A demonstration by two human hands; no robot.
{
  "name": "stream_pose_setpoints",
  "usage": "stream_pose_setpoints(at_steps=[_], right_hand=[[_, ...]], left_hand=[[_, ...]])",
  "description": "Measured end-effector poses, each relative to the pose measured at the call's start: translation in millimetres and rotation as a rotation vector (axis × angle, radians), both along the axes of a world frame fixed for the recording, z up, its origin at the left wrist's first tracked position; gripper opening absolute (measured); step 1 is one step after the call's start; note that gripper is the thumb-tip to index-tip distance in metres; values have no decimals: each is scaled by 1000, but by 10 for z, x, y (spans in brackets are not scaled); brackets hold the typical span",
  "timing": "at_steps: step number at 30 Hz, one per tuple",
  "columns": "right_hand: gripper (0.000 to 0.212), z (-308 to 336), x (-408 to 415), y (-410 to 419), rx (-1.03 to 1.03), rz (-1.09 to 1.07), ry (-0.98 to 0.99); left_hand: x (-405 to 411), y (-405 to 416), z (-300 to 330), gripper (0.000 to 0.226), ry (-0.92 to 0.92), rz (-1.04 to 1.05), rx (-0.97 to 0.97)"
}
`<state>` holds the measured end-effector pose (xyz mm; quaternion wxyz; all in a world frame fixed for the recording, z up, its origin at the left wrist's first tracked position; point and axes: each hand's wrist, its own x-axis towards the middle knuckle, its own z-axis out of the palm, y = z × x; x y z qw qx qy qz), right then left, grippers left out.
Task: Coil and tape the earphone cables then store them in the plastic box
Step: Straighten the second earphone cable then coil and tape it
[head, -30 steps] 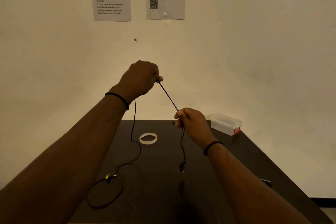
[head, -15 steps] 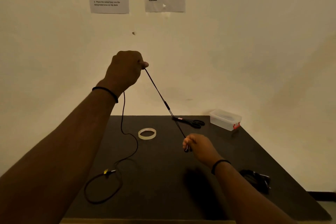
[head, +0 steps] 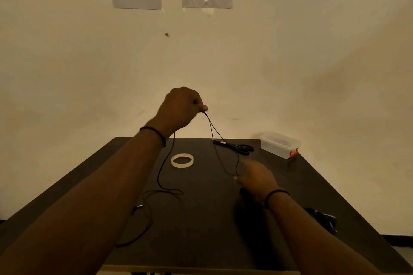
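**Earphone cable held above the desk, head view**

On the left of the dark desk, the slack end of the black earphone cable lies in a loose loop near the front-left area, its plug resting beside the loop. From there the cable rises to the left hand, which is raised above the desk's far edge and closed in a pinch on the cable. Below that hand a roll of clear tape lies flat on the desk. Two strands drop from the pinch toward the right hand, which hovers low over the desk; it is motion-blurred, and whether it grips the cable cannot be told. Behind it lie black scissors. At the far right corner stands the clear plastic box with a red clasp, lid on.
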<state>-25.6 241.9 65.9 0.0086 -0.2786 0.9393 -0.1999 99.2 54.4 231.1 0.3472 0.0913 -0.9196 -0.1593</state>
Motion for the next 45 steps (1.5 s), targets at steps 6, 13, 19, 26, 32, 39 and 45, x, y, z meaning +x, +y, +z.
stream_pose_setpoints(at_steps=[6, 13, 19, 26, 32, 39, 45], right_hand=[[97, 341, 339, -303, -610, 316, -88], [109, 379, 244, -367, -396, 555, -498], [75, 394, 163, -460, -519, 415, -457], [30, 449, -190, -449, -615, 132, -18], [40, 96, -443, -191, -245, 99, 15], [25, -310, -601, -33, 224, -71, 173], [68, -320, -635, -150, 250, 26, 62]], left_hand=[[-128, 89, -469, 19, -26, -143, 132], [-209, -35, -801, 12, -49, -130, 174], [-330, 22, -585, 15, 15, -141, 122], [-447, 89, -210, 16, 189, -130, 136], [-425, -64, -39, 19, 303, -64, 135], [-450, -55, -290, 19, 204, -79, 133], [-481, -37, -944, 13, -38, -138, 298]])
